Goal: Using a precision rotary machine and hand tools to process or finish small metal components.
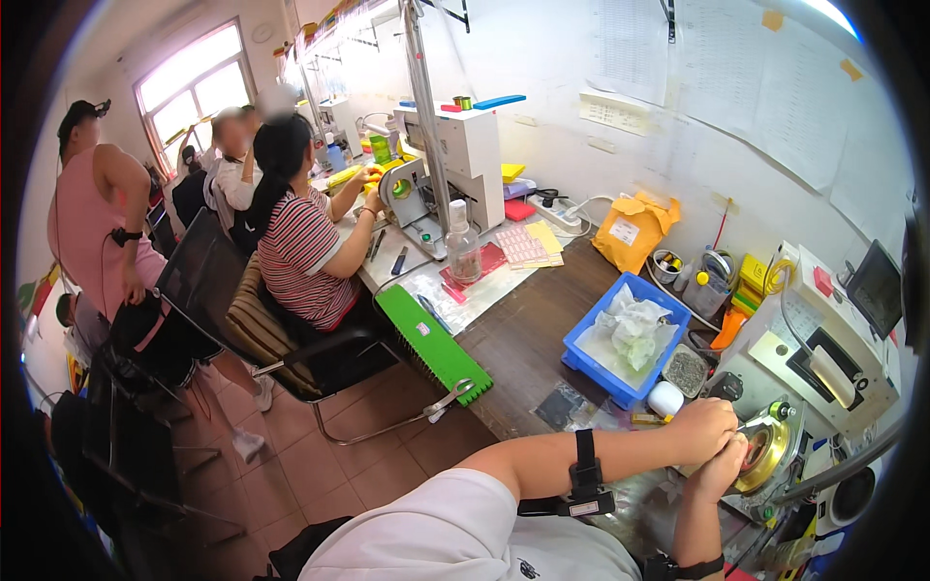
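At the right, my left hand (pixel 705 431) and my right hand (pixel 719 471) are pressed together, fingers closed in a pinch. They meet right beside a gold-coloured round disc (pixel 770 453) at the front of a white bench machine (pixel 790 339). A small green-and-black knob (pixel 779 412) sits at the disc's upper edge. Whatever lies between my fingertips is too small or hidden to name. Below my left forearm, a clear plastic sheet partly covers the bench.
A blue tray (pixel 591 363) with crumpled translucent plastic stands beyond my left forearm. Near it are a small dish of grey bits (pixel 686 371), an orange bag (pixel 635 232) and a green board (pixel 426 339) with scissors (pixel 453 397). A co-worker (pixel 300 223) sits at another machine (pixel 465 155).
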`<action>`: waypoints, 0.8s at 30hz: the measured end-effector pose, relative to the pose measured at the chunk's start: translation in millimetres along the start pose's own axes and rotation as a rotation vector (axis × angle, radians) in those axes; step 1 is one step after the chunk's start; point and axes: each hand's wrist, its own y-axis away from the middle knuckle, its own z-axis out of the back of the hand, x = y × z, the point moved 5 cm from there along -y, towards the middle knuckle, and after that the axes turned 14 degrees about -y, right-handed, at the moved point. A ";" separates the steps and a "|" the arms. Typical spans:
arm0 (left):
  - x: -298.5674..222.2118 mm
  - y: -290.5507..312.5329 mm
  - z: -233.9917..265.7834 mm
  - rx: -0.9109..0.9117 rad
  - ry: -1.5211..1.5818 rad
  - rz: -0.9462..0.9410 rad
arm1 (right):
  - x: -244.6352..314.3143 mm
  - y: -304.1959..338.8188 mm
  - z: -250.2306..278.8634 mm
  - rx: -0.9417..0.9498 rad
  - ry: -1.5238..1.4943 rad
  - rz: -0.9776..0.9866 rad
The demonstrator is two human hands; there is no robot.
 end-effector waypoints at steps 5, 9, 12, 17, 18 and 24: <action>-29.9 15.7 5.1 0.109 -0.074 -0.157 | 13.2 31.2 -3.6 0.093 -0.218 -0.083; -68.1 30.3 6.8 0.311 -0.130 -0.267 | 49.3 78.2 -17.7 -0.144 -0.306 -0.322; -69.2 36.0 0.1 0.168 -0.009 -0.205 | 54.6 80.5 7.9 -0.072 -0.246 -0.385; -51.8 34.3 -11.3 0.176 0.227 0.048 | 74.5 83.7 22.7 -0.071 -0.075 -0.405; -52.5 34.7 -13.6 0.185 0.315 0.110 | 88.3 88.1 36.6 -0.043 0.029 -0.370; -56.0 40.6 -20.9 0.147 0.537 0.173 | 166.4 77.3 126.5 -0.052 0.428 -0.013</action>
